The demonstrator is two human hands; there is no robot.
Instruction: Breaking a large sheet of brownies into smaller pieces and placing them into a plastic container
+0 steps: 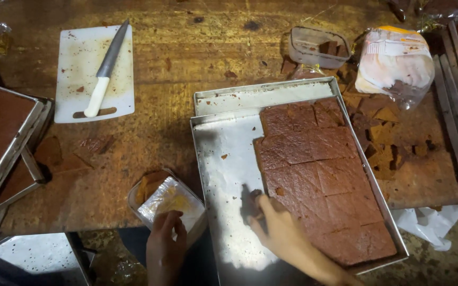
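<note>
A metal baking tray (223,159) lies in front of me, its right half filled with brown cake (319,175) cut into squares. My right hand (279,230) reaches into the tray, fingertips touching the lower left edge of the cake slab beside a small dark piece (254,195). My left hand (164,246) rests on a clear plastic container (168,201) at the table's near edge; it holds cake pieces and a plastic film lies over it.
A second tray (255,95) lies under the first. A white cutting board (80,74) with a white-handled knife (107,69) sits at the far left. Cake scraps (377,127), an empty plastic box (316,47) and a plastic bag (396,61) lie at right. Another tray (1,127) is at left.
</note>
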